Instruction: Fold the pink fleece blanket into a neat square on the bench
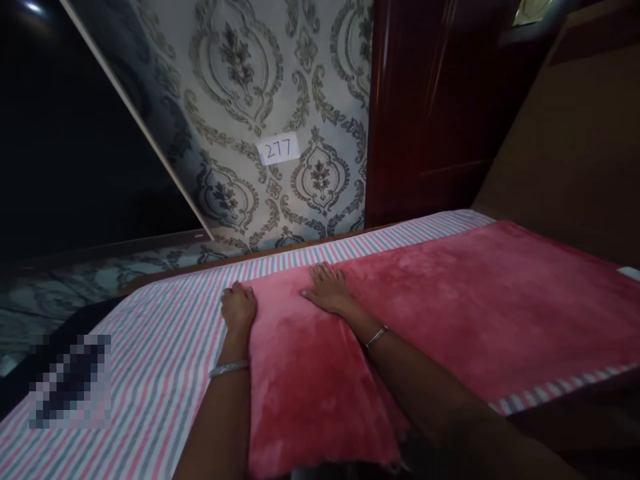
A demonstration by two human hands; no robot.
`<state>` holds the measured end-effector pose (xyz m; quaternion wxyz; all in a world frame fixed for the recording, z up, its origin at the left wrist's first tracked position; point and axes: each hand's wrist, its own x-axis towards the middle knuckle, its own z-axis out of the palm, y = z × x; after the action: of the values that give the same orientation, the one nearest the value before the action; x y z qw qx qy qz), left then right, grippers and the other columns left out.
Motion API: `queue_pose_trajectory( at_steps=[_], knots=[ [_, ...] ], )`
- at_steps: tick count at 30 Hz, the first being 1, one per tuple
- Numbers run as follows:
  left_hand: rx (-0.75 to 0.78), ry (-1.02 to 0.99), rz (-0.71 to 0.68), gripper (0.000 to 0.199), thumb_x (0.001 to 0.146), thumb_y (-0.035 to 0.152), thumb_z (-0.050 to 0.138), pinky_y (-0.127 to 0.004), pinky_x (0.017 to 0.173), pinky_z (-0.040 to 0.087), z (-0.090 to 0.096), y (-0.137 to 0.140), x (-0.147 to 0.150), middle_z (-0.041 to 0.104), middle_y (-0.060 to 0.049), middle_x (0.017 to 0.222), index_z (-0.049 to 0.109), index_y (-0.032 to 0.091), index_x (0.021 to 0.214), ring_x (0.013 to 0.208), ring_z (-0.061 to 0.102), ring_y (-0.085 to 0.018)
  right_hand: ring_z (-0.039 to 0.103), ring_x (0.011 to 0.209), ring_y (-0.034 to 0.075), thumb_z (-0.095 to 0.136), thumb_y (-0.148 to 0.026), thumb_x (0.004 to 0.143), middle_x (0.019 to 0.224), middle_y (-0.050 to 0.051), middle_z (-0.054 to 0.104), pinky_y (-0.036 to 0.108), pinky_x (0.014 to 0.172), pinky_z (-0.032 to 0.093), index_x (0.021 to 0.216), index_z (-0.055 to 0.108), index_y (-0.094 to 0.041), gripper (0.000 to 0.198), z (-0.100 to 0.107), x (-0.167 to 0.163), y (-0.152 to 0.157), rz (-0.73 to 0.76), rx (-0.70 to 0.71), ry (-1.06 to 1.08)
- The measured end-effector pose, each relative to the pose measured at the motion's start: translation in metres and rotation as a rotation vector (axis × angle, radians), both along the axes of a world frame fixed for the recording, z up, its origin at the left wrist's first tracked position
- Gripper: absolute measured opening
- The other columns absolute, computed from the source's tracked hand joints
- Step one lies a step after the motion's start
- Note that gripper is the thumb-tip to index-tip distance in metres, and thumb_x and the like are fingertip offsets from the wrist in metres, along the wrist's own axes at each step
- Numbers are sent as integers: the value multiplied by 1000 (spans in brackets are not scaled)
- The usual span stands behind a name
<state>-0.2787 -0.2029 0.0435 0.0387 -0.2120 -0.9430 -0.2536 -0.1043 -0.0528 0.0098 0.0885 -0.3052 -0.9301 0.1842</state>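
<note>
A pink plush blanket [465,300] lies spread over the right part of a striped sheet. Its left end is folded over into a narrower panel [310,373] that reaches down to the near edge. At the far left corner of this panel, my left hand [239,307] is closed, its fingers curled at the blanket's edge. My right hand [327,288] rests flat on the far side of the fold, fingers stretched out and thumb pointing left. Each wrist carries a bracelet.
The pink, white and grey striped sheet [165,333] covers the surface under the blanket. Behind stand a patterned wall [240,87] with a "277" paper label [279,148] and a dark red wooden panel [420,100]. A large dark screen [85,133] is at left, a brown board [575,133] at right.
</note>
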Motion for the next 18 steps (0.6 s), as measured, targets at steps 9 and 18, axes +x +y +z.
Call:
queue_pose_trajectory(
  at_steps=[9,18],
  knots=[
    [213,-481,-19,51,88,39,61,-34,86,57,32,-68,13,68,-21,123,60,6,126,107,69,-28,1,153,27,31,-64,95,166,11,10,58,119,9,158,19,-15,80,0,-1,-2,5,-14,-57],
    [643,-943,-249,86,59,64,81,-41,91,58,-8,-187,91,70,-18,122,61,14,127,108,69,-32,18,150,33,51,-52,91,162,17,22,59,117,18,156,26,-16,79,25,-14,4,39,30,-113]
  ],
)
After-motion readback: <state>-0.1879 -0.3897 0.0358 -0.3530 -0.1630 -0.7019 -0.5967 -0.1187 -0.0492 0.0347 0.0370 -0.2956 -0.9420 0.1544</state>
